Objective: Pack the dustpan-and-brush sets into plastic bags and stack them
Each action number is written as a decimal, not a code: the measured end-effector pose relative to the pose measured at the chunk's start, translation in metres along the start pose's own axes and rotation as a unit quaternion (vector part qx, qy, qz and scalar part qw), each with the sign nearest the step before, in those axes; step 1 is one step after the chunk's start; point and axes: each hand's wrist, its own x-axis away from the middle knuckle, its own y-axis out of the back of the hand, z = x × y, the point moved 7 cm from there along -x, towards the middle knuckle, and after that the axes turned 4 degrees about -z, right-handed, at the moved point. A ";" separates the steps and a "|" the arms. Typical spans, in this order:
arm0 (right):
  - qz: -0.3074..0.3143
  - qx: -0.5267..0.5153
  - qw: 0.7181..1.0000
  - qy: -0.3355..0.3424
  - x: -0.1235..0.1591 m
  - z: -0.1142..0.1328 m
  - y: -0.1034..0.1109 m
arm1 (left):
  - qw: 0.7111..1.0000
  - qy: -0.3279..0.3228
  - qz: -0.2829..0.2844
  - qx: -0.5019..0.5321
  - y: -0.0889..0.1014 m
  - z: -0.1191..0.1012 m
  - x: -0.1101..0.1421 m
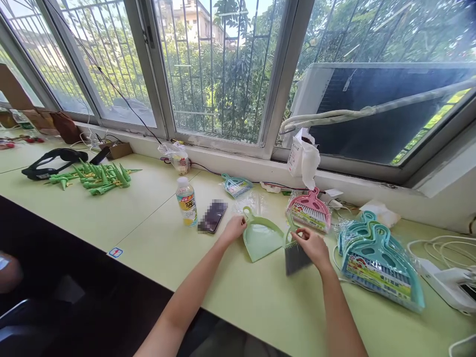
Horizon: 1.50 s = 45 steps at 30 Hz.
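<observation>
My left hand (235, 228) is closed at the handle side of a light green dustpan (262, 239), which rests on the table with its wide edge toward me. In my right hand (312, 245) is a small hand brush (295, 255) with a green handle and dark grey bristles pointing down, just right of the dustpan. The fingers pinch the brush near its handle. Behind the dustpan lies some crumpled clear plastic wrap (251, 202). A packaged pink brush-and-dustpan set (310, 210) sits beyond my right hand.
Packaged teal dustpan sets (383, 263) are stacked at right, near a white power strip (446, 282). A bottle (187, 203) and a phone (213, 216) stand left of my left hand. Farther left are green spiky pieces (102, 177) and a black headset (52, 163). Windows line the back.
</observation>
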 end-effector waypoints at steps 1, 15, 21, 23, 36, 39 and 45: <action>0.014 0.001 1.000 0.018 0.002 0.008 -0.006 | 0.999 -0.010 0.019 0.026 -0.006 -0.006 0.003; 0.062 0.063 0.990 0.113 0.021 0.046 -0.048 | 0.954 -0.273 -0.085 -0.091 -0.010 -0.054 0.022; 0.071 0.056 0.989 0.121 0.025 0.056 -0.057 | 0.900 -0.404 -0.074 -0.145 -0.026 -0.072 0.036; 0.076 0.053 0.989 0.117 0.025 0.056 -0.059 | 0.893 -0.425 -0.058 -0.138 -0.027 -0.075 0.039; 0.091 0.015 0.991 0.092 0.022 0.054 -0.061 | 0.897 -0.420 -0.034 -0.137 -0.030 -0.065 0.031; 0.093 0.024 0.990 0.101 0.022 0.056 -0.060 | 0.878 -0.451 -0.050 -0.154 -0.033 -0.068 0.035; 0.109 0.054 0.984 0.128 0.021 0.059 -0.061 | 0.858 -0.475 -0.056 -0.188 -0.045 -0.069 0.037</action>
